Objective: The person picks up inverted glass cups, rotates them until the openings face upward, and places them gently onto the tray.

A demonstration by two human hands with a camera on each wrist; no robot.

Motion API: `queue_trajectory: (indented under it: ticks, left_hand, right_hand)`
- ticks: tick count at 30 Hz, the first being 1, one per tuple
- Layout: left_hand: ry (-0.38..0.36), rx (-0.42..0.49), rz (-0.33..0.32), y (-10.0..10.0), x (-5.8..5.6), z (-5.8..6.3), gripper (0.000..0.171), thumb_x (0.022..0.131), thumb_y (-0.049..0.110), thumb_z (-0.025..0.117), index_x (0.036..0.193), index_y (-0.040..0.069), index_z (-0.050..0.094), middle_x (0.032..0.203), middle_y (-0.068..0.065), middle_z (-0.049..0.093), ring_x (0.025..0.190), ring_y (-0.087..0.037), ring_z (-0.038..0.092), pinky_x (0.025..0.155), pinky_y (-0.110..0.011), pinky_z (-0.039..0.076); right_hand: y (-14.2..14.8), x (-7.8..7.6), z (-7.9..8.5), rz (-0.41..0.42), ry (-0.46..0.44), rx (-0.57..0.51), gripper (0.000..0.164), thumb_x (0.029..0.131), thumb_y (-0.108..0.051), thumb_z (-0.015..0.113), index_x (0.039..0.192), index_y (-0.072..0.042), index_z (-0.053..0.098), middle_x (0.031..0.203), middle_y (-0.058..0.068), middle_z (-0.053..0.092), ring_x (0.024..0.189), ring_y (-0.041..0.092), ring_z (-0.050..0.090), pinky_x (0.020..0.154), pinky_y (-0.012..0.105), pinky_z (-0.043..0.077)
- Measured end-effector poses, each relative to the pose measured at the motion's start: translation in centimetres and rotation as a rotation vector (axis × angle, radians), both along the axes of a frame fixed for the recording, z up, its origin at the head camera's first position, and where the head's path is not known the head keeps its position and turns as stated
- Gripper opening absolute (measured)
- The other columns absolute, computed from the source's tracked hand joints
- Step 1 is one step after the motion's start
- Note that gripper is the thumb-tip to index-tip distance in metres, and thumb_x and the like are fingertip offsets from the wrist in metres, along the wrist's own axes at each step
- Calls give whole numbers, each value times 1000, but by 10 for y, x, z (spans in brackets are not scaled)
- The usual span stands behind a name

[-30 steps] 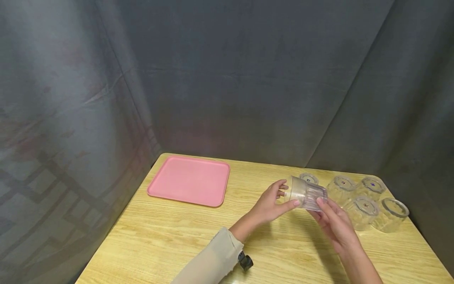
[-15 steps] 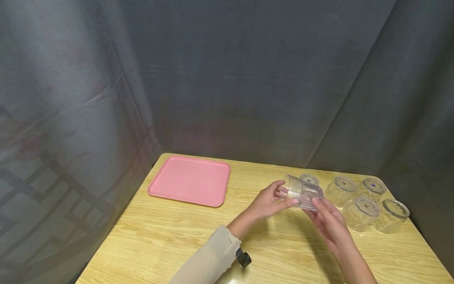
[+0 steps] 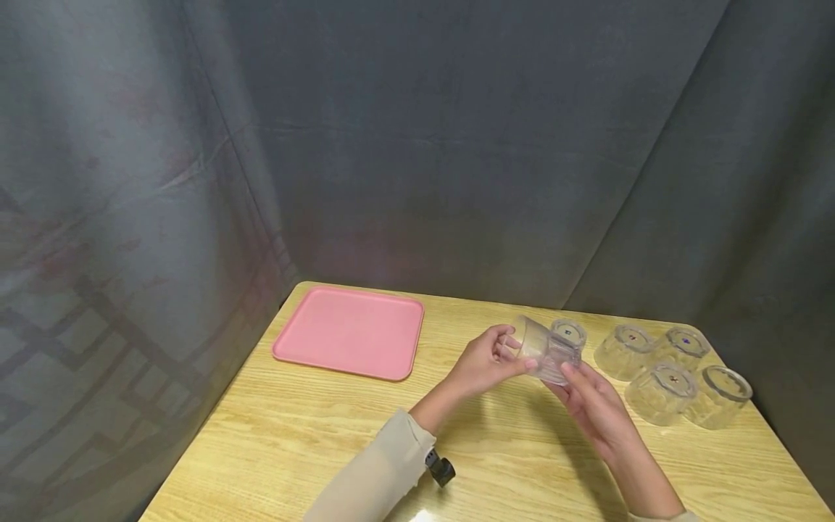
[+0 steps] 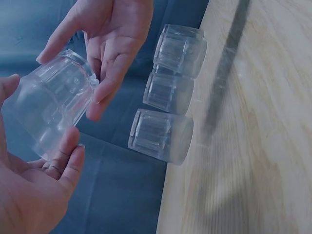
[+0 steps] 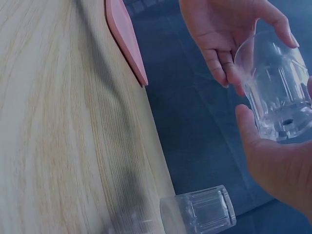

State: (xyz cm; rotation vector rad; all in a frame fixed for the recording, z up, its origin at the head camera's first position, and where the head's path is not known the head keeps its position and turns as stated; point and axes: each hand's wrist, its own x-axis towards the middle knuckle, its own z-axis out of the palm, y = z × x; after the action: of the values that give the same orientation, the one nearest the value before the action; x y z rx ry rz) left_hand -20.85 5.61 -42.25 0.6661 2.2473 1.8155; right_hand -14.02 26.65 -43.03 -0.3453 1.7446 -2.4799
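Above the table, a clear fluted drinking glass (image 3: 550, 354) lies tilted on its side between both hands. Its wide mouth faces the left hand (image 3: 481, 366), whose thumb and fingers grip it around the rim end. At the base end, the right hand (image 3: 596, 412) holds it between thumb and fingers. The left wrist view shows the same glass (image 4: 51, 105) with the left fingers spread along its lower side. Seen from the right wrist, the glass (image 5: 278, 83) is see-through and nothing shows inside it.
Several similar glasses stand upside down at the table's right side, among them a front glass (image 3: 662, 395), a far-right glass (image 3: 720, 399) and a back glass (image 3: 568, 333) behind the held one. A pink tray (image 3: 352, 333) lies at the back left. Grey curtains (image 3: 417, 145) enclose the table (image 3: 313, 435).
Both hands have shifted a little to the left, carrying the held glass with them. The tray and the upturned glasses have stayed put.
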Motion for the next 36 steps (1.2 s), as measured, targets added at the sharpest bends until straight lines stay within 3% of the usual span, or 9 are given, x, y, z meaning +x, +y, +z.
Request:
queue_trajectory:
  ticks: [4, 6, 8, 11, 21, 27, 32, 34, 36]
  left_hand:
    - [15, -24, 14, -5, -1, 2, 73, 84, 36, 81, 144, 7, 50, 119, 3, 67, 93, -1, 62, 81, -21, 53]
    - [23, -38, 22, -8, -2, 3, 75, 84, 38, 81, 145, 7, 50, 121, 1, 67, 93, -2, 62, 81, -22, 53]
    - [33, -52, 27, -12, -3, 4, 76, 84, 39, 80, 145, 8, 49, 122, 0, 66, 94, -2, 62, 81, -23, 53]
    - [51, -74, 37, -18, -6, 5, 76, 85, 41, 80, 146, 9, 48, 123, 1, 65, 95, -3, 62, 82, -24, 53]
    - [107, -139, 62, -38, -12, 8, 83, 84, 49, 78, 150, 11, 44, 127, -4, 62, 93, -5, 60, 83, -27, 52]
    - [146, -181, 85, -50, -17, 9, 85, 84, 50, 77, 150, 8, 44, 127, -8, 62, 96, -8, 59, 83, -29, 52]
    - [170, -237, 111, -60, -19, 11, 86, 83, 53, 76, 149, 9, 44, 126, -5, 61, 98, -11, 58, 83, -30, 52]
    - [174, -257, 121, -63, -19, 12, 86, 82, 54, 76, 150, 10, 44, 126, -3, 61, 99, -11, 58, 82, -30, 52]
    - [181, -265, 124, -66, -21, 11, 87, 82, 54, 76, 149, 10, 44, 125, -3, 61, 98, -11, 58, 81, -30, 51]
  right_hand:
    - [1, -1, 1, -20, -23, 87, 46, 110, -15, 40, 153, -1, 31, 134, -13, 59, 122, 2, 60, 101, 19, 47]
    - [2, -1, 2, -48, -43, 126, 61, 109, -16, 42, 156, 9, 11, 135, -11, 54, 120, 0, 59, 100, 18, 47]
    - [4, -2, 3, -80, -60, 173, 70, 109, -17, 44, 155, 14, 2, 137, -7, 47, 118, -2, 59, 99, 16, 47]
    - [8, -2, 4, -110, -71, 233, 70, 108, -17, 48, 155, 13, 5, 136, -3, 42, 115, -3, 60, 99, 16, 48]
    - [20, 0, 7, -131, -20, 404, 66, 108, -20, 50, 153, 13, 16, 129, -16, 56, 117, 3, 63, 97, 18, 50]
    - [28, -7, 15, -188, -40, 714, 68, 107, -36, 50, 156, 3, 25, 153, 17, 42, 113, -8, 56, 93, 13, 48]
    - [34, -14, 21, -191, -41, 959, 71, 105, -45, 50, 156, 0, 29, 157, 25, 36, 131, 28, 53, 100, 41, 49]
    - [37, -16, 22, -175, -31, 1004, 73, 105, -45, 51, 156, 2, 28, 156, 28, 35, 135, 45, 46, 99, 56, 47]
    - [41, -19, 24, -158, -22, 1036, 75, 105, -45, 52, 156, 3, 27, 156, 31, 32, 135, 50, 43, 98, 61, 46]
